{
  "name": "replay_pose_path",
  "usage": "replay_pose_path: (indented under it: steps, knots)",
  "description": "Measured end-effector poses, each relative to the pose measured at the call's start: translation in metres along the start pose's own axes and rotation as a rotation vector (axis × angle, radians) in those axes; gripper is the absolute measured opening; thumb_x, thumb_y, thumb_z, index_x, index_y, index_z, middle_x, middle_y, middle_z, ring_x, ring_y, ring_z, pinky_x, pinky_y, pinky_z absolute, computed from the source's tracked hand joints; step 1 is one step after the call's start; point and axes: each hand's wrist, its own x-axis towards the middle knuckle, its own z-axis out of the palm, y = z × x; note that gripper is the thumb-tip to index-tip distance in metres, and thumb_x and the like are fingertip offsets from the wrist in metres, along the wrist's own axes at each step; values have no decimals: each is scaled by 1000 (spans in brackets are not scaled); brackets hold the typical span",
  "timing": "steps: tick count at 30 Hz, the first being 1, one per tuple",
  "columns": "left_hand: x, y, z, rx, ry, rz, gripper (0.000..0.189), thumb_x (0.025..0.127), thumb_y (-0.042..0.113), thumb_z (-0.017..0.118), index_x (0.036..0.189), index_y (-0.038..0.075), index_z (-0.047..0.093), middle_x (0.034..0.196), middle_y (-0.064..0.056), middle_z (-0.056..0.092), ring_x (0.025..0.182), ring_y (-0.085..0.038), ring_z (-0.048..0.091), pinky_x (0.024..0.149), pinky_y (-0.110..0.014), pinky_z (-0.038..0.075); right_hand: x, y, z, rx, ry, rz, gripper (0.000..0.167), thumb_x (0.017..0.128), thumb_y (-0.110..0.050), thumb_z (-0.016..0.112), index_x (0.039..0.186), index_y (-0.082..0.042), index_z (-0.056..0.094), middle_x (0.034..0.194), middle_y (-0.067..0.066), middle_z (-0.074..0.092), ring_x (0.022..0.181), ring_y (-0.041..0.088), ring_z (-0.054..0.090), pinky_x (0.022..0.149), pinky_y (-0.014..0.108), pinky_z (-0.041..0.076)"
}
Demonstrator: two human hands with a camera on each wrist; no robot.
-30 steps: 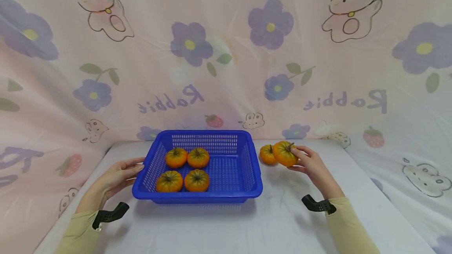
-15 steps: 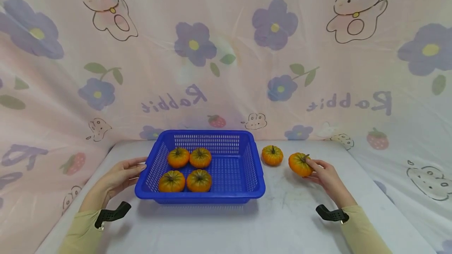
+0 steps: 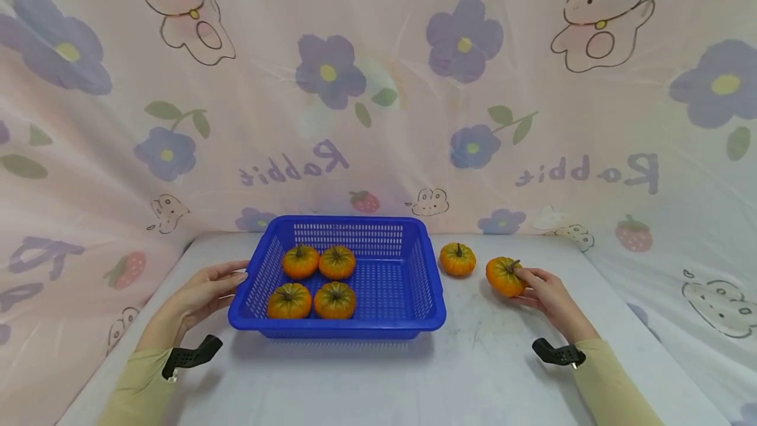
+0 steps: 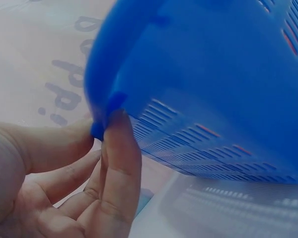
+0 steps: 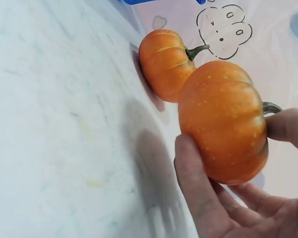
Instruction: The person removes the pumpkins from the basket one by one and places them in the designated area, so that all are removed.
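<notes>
My left hand [image 3: 204, 294] pinches the left rim of a blue plastic basket [image 3: 378, 325] between thumb and fingers; the left wrist view shows this grip on the basket's edge [image 4: 102, 74] close up. Several small orange pumpkins sit inside, among them a front-left pumpkin [image 3: 289, 301] and a back-right pumpkin [image 3: 337, 263]. To the right of the basket, my right hand [image 3: 547, 298] holds another pumpkin [image 5: 223, 121], thumb near its stem and fingers under its side. In the right wrist view it appears slightly off the table, with a shadow beside it.
One loose pumpkin [image 3: 458, 260] stands on the white table [image 3: 473, 367] between the basket and my right hand. A patterned cloth [image 3: 390, 117] with flowers and rabbits hangs behind the table. Dark straps [image 3: 558, 352] circle both wrists.
My right hand has carried its pumpkin rightward and lower, away from the loose pumpkin, then nearly stopped. The left hand stays at the basket rim. The head view has shifted slightly.
</notes>
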Motion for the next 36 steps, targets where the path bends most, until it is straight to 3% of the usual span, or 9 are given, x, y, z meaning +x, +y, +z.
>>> replay_pose_path:
  steps: [15, 23, 32, 36]
  knots:
    - [3, -2, 0, 7, 8, -7, 65, 99, 21, 55, 147, -8, 22, 109, -1, 66, 96, -17, 64, 85, -30, 52, 16, 2, 1, 76, -40, 32, 75, 100, -41, 47, 146, 9, 17, 148, 29, 18, 122, 37, 38, 88, 35, 51]
    - [4, -1, -1, 11, 8, -8, 67, 98, 23, 56, 147, -6, 23, 109, -2, 65, 96, -17, 64, 85, -30, 52, 27, 0, 4, 118, -21, 57, 77, 98, -40, 50, 147, 9, 15, 149, 30, 17, 115, 32, 46, 89, 36, 50]
    - [2, -2, -1, -16, 15, -21, 65, 98, 20, 56, 147, -7, 23, 107, -1, 66, 95, -18, 65, 85, -31, 53, 36, -1, 10, 233, 37, 55, 77, 97, -35, 54, 147, 8, 15, 149, 27, 18, 89, 11, 59, 88, 34, 50]
    - [2, -2, 0, -17, 24, -20, 66, 98, 21, 57, 147, -7, 23, 108, -1, 66, 95, -18, 65, 85, -31, 53, 39, -3, 13, 237, 70, 51, 76, 98, -35, 53, 147, 8, 16, 149, 27, 18, 86, 9, 59, 88, 33, 50]
